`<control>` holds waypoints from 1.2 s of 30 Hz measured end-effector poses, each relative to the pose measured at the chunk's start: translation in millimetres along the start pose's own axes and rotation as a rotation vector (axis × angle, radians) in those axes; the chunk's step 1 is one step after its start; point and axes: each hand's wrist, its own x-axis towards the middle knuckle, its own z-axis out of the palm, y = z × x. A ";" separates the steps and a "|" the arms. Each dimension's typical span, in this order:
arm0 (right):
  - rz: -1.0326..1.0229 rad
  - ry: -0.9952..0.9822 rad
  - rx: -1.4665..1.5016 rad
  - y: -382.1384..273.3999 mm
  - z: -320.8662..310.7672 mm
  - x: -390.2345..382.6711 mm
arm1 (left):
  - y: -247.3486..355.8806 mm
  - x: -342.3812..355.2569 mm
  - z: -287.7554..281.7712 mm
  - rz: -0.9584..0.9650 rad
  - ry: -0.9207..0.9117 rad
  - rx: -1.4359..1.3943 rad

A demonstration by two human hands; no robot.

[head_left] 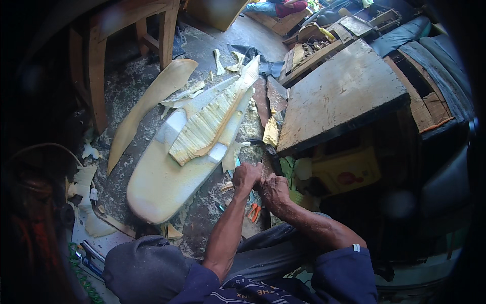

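Note:
My left hand and my right hand are close together in front of my knees, both with fingers curled. Whatever they grip between them is too small or hidden to make out. Beyond them, on the floor, lies a long rounded pale-yellow foam form. A ridged, tapering piece of cream foam rests on top of it, its narrow end pointing away from me. Just below my hands, a tool with orange handles lies on the floor.
Foam crumbs and scraps litter the floor. A curved beige panel lies left of the form, near a wooden stool. To the right stands a low wooden table, with a yellow container beneath. A white plug sits at far left.

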 end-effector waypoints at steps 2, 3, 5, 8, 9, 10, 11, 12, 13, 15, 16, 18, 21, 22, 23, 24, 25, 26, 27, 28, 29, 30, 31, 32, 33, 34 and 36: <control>-0.028 -0.012 0.012 1.2 -4.5 -3.9 | -6.6 7.2 -4.2 -0.002 -0.113 -0.128; -0.029 0.014 0.022 3.1 -7.6 -5.1 | -8.7 9.6 -7.6 -0.031 -0.163 -0.247; -0.008 0.013 0.096 7.9 -13.7 -6.3 | -9.3 9.2 -14.4 -0.093 -0.264 -0.482; 0.066 -0.039 -0.006 13.7 -19.4 -5.9 | 0.7 -2.5 -18.7 0.069 -0.397 -0.355; 0.021 -0.136 -0.032 14.1 -19.9 -4.6 | 6.5 -7.6 -17.0 0.145 -0.292 -0.118; 0.005 -0.134 0.004 14.1 -19.2 -4.7 | 11.5 -12.3 -14.7 0.237 -0.194 0.104; 0.016 -0.097 -0.021 13.3 -18.1 -3.5 | 16.6 -15.4 -11.6 0.122 -0.124 0.162; -0.017 -0.119 -0.008 11.9 -16.4 -3.8 | 18.8 -17.2 -9.3 0.050 -0.061 0.161; 0.032 -0.125 0.055 11.1 -15.0 -2.8 | 20.2 -17.3 -6.1 0.012 -0.012 0.135; 0.079 -0.030 0.038 9.1 -12.9 -3.1 | 16.1 -13.0 -0.8 -0.063 0.077 0.127; 0.103 0.012 0.022 7.9 -12.7 -4.1 | 11.4 -8.1 0.7 -0.035 0.052 0.115; 0.054 0.036 0.006 7.3 -14.0 -5.2 | -2.9 3.1 1.7 0.001 0.033 0.121; -0.012 0.082 0.005 7.6 -17.7 -6.0 | -33.1 13.8 -3.4 0.133 -0.161 -0.233; 0.014 0.121 0.019 7.6 -18.2 -6.2 | -39.6 16.0 -5.8 0.090 -0.271 -0.411; 0.001 0.153 0.058 7.6 -18.5 -6.1 | -42.7 17.4 -8.0 0.086 -0.268 -0.518; -0.019 0.161 0.078 7.6 -18.2 -5.9 | -42.9 17.3 -9.6 -0.004 -0.264 -0.591; -0.006 0.133 0.133 7.5 -17.8 -5.2 | -41.0 16.6 -12.0 -0.094 -0.264 -0.660; -0.005 0.100 0.062 7.3 -16.8 -4.6 | -36.6 14.8 -13.3 -0.137 -0.301 -0.749; -0.002 0.065 -0.008 7.1 -15.7 -3.7 | -32.1 13.4 -16.2 -0.148 -0.363 -0.717; -0.011 0.008 -0.035 6.3 -14.6 -3.6 | -27.0 10.0 -16.8 -0.060 -0.281 -0.478; 0.008 0.038 -0.045 5.6 -13.8 -3.1 | -21.9 7.3 -17.0 0.023 -0.200 -0.235; 0.019 0.047 -0.017 4.1 -13.2 -4.0 | -18.5 4.5 -16.3 0.094 -0.126 0.014; 0.034 0.059 0.007 3.0 -13.3 -3.9 | -16.0 3.2 -15.2 0.037 0.011 0.037; 0.034 0.107 -0.012 1.1 -13.5 -5.5 | -16.6 2.9 -14.6 0.024 0.027 0.000; 0.038 0.155 -0.035 0.6 -14.6 -5.7 | -17.8 3.7 -13.0 0.021 -0.006 -0.034; 0.029 0.159 -0.070 -0.5 -16.2 -7.9 | -21.0 5.4 -12.4 0.044 0.005 -0.084; 0.054 0.198 0.053 1.6 -21.9 -10.5 | -27.9 8.3 -11.0 0.115 -0.099 -0.435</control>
